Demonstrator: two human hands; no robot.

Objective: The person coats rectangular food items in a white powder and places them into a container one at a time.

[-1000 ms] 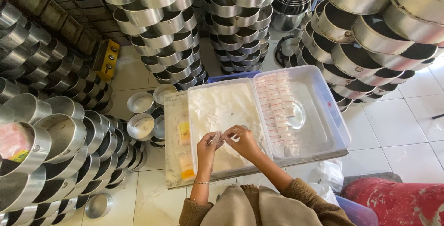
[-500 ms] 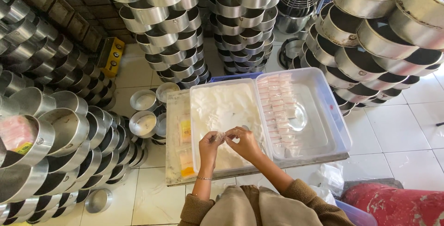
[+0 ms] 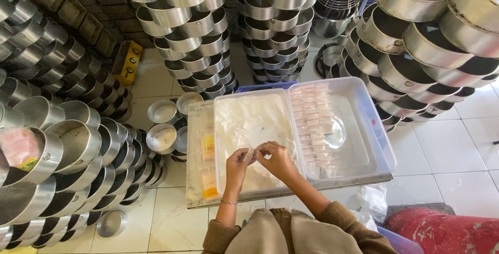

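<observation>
Small clear plastic sachet [image 3: 254,153] pinched between both my hands over the white powder.

My left hand [image 3: 239,161] and right hand [image 3: 276,159] meet above the clear rectangular plastic tub of white powder [image 3: 260,121], fingertips closed on the sachet from either side; it is so small and so covered by my fingers that I cannot make out its contents or whether it is sealed. Its long axis seems to run left to right between my hands, roughly along the tub's near rim. Just right of that tub sits a second clear plastic tub [image 3: 364,129] with rows of filled pink-and-white sachets [image 3: 311,124] along its left side. Both rest on a pale flat board [image 3: 197,181], partly hidden beneath them. Stacks of round metal cake tins [image 3: 192,35] ring the tubs, many cut off at the edges.
</observation>
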